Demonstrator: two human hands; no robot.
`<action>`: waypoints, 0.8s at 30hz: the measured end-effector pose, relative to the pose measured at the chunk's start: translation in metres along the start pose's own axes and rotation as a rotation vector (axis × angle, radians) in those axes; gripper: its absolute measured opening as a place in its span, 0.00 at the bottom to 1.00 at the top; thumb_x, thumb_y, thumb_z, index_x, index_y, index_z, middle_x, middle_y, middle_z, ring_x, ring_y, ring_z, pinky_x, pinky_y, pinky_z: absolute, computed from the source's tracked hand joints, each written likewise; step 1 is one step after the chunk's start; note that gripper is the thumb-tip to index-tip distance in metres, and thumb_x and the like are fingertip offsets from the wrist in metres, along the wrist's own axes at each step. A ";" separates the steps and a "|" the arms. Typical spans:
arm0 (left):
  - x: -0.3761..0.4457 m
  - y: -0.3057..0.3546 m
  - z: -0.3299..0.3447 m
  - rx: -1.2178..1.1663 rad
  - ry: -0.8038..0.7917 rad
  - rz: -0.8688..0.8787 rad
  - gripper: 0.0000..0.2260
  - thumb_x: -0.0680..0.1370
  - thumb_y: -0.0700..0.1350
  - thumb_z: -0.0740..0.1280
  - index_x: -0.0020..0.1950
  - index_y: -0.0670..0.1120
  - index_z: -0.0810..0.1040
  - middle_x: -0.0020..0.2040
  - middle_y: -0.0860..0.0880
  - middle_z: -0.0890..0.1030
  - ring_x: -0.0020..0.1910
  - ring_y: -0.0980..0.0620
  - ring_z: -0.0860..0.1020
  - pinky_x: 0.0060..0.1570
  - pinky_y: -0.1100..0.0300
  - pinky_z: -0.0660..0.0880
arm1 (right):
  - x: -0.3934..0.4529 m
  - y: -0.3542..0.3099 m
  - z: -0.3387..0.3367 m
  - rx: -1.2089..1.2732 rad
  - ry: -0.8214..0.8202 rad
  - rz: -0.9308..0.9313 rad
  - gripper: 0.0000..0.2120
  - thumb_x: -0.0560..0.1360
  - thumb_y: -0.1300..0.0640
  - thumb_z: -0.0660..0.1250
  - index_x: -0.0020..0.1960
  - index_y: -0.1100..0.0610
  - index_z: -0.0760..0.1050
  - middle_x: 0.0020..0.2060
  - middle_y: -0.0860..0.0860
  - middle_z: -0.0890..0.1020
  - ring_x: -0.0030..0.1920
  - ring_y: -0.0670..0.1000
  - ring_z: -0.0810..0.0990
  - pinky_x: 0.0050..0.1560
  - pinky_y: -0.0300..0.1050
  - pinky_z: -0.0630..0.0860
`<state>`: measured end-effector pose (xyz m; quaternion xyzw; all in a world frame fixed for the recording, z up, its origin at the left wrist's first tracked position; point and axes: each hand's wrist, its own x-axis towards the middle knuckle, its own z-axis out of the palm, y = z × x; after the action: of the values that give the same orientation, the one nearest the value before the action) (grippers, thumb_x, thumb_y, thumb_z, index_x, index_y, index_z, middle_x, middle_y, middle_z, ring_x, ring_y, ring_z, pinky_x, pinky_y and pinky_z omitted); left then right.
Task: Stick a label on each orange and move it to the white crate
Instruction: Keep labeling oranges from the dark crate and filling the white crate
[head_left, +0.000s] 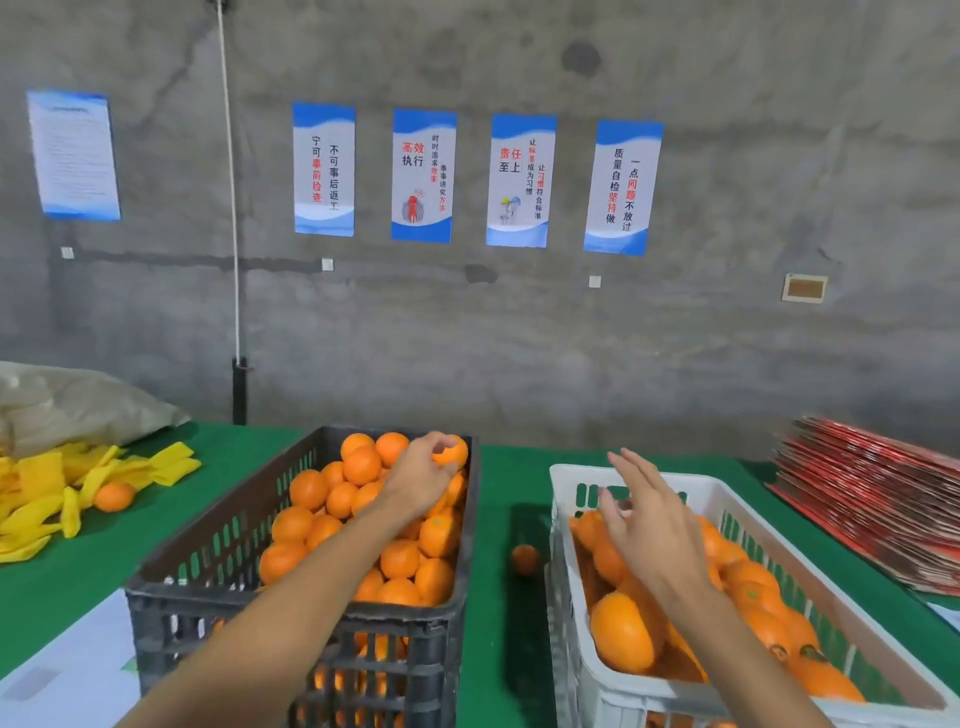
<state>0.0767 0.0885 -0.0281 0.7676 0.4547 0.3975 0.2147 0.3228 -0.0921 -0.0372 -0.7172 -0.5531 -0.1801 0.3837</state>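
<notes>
Two crates stand on the counter (498, 478): one black crate (218, 525) and one white crate (566, 613), each heaped with oranges too many to count. Two loose oranges lie on the counter, one (114, 496) by the yellow wrappers (47, 493), one (525, 559) between the crates. Five posters (424, 175) hang on the wall.
</notes>
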 end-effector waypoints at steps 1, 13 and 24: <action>0.012 -0.006 0.002 0.047 -0.017 -0.002 0.17 0.81 0.41 0.71 0.69 0.44 0.77 0.67 0.44 0.80 0.60 0.44 0.81 0.60 0.50 0.77 | 0.006 -0.006 0.005 0.005 -0.011 -0.009 0.24 0.82 0.47 0.63 0.77 0.48 0.68 0.77 0.45 0.68 0.54 0.48 0.84 0.52 0.48 0.81; 0.117 -0.059 0.054 0.532 -0.240 -0.029 0.38 0.77 0.43 0.75 0.83 0.52 0.59 0.76 0.39 0.64 0.66 0.35 0.76 0.62 0.44 0.78 | 0.034 -0.007 0.057 0.074 -0.036 -0.014 0.24 0.82 0.44 0.62 0.77 0.45 0.66 0.71 0.43 0.75 0.45 0.42 0.81 0.47 0.43 0.80; 0.122 -0.048 0.053 0.531 -0.115 0.056 0.29 0.80 0.48 0.72 0.79 0.50 0.67 0.69 0.38 0.71 0.64 0.33 0.77 0.64 0.45 0.74 | 0.037 -0.003 0.058 0.205 0.018 0.088 0.22 0.82 0.44 0.62 0.75 0.44 0.69 0.65 0.42 0.79 0.45 0.43 0.81 0.51 0.48 0.83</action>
<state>0.1265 0.2201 -0.0420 0.8305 0.5087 0.2262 0.0205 0.3219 -0.0243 -0.0479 -0.6963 -0.5331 -0.1120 0.4674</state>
